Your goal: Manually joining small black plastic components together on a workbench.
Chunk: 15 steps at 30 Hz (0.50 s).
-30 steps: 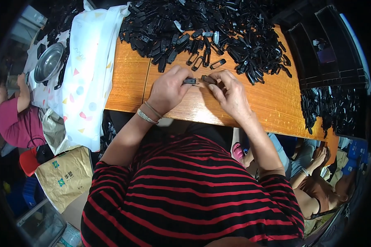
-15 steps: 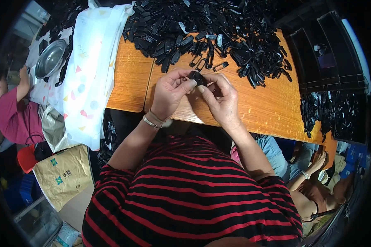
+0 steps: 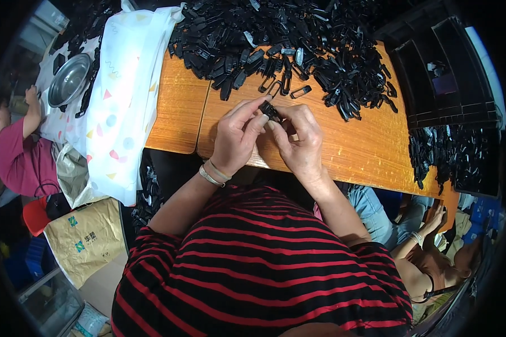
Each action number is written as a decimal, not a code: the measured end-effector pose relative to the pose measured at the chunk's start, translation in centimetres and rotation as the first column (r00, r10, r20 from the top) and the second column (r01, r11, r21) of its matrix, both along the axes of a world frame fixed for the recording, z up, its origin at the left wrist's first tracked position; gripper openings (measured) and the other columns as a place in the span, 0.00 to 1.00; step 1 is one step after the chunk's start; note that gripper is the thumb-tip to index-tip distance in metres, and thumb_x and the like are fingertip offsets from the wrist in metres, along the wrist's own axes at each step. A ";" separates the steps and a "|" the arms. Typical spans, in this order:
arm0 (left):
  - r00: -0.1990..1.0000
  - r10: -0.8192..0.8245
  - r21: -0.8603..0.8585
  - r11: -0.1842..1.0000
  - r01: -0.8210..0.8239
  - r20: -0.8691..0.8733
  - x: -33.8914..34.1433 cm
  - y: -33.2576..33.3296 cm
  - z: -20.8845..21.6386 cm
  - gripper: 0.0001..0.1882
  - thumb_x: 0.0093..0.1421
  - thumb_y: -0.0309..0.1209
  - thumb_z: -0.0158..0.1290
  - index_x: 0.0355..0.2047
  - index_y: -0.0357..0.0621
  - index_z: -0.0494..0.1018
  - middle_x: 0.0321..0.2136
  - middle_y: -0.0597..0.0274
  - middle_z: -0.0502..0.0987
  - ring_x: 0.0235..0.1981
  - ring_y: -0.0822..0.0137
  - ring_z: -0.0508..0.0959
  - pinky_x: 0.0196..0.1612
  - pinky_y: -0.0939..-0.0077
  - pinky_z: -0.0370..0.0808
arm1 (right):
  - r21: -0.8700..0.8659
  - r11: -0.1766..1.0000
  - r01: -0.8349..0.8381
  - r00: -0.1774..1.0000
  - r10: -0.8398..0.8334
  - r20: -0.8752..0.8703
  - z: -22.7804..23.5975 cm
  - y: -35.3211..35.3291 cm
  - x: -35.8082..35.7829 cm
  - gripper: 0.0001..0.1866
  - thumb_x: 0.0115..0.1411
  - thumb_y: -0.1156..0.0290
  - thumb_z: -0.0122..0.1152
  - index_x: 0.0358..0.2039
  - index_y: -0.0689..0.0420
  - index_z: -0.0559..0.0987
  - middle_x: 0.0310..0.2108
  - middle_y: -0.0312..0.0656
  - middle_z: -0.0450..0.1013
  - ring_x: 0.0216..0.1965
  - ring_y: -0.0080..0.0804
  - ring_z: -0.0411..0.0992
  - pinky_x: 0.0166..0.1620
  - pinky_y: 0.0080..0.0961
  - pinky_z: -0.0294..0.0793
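Observation:
Between the fingertips of both hands sits a small black plastic part (image 3: 271,112), partly covered by the fingers. My left hand (image 3: 237,133) pinches it from the left with thumb and forefinger. From the right, my right hand (image 3: 299,135) grips it with thumb and bent fingers. Just beyond my fingertips several loose black frame-shaped pieces, one of them a small loop (image 3: 301,92), lie on the wooden table (image 3: 177,115). Behind them spreads a big heap of black plastic parts (image 3: 275,39).
A white patterned plastic sheet (image 3: 123,106) covers the table's left side, near a metal bowl (image 3: 69,81). To the right stands a black crate (image 3: 438,73) above more black parts (image 3: 441,151). One person (image 3: 25,151) sits at far left, another (image 3: 427,258) at lower right.
The black part has turned between my fingers and shows a different side. My left hand has shifted slightly right and down, its forefinger now stretched along the part.

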<state>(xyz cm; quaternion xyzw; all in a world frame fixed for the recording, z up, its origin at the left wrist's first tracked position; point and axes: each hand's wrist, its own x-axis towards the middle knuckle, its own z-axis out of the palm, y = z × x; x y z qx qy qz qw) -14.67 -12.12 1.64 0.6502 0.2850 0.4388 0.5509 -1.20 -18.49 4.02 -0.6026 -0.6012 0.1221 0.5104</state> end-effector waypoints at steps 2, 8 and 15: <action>0.999 0.012 0.070 0.998 -0.010 -0.031 0.1 -0.1 0.4 0.19 0.59 0.21 0.54 0.52 0.35 0.72 0.32 0.62 0.73 0.27 0.77 0.73 0.30 0.84 0.71 | 0.025 1.000 0.016 0.999 -0.016 0.028 0.0 0.0 -0.1 0.14 0.50 0.84 0.67 0.39 0.62 0.78 0.31 0.41 0.70 0.25 0.25 0.69 0.27 0.20 0.69; 0.990 0.079 0.204 0.978 -0.054 -0.118 0.4 -1.0 1.5 0.15 0.60 0.23 0.53 0.48 0.35 0.73 0.32 0.61 0.74 0.27 0.75 0.73 0.30 0.82 0.72 | 0.078 0.996 0.054 0.993 -0.062 0.104 -1.2 -0.6 -0.4 0.20 0.48 0.84 0.68 0.43 0.62 0.76 0.32 0.43 0.70 0.27 0.27 0.71 0.30 0.20 0.72; 0.984 -0.162 -0.116 0.979 0.170 0.079 -0.1 -0.7 0.8 0.15 0.71 0.36 0.41 0.36 0.37 0.71 0.30 0.66 0.73 0.30 0.78 0.71 0.33 0.86 0.68 | -0.138 0.987 -0.078 0.995 0.069 -0.070 -1.6 -1.0 -1.6 0.27 0.51 0.71 0.69 0.51 0.61 0.70 0.31 0.47 0.71 0.28 0.43 0.73 0.32 0.32 0.74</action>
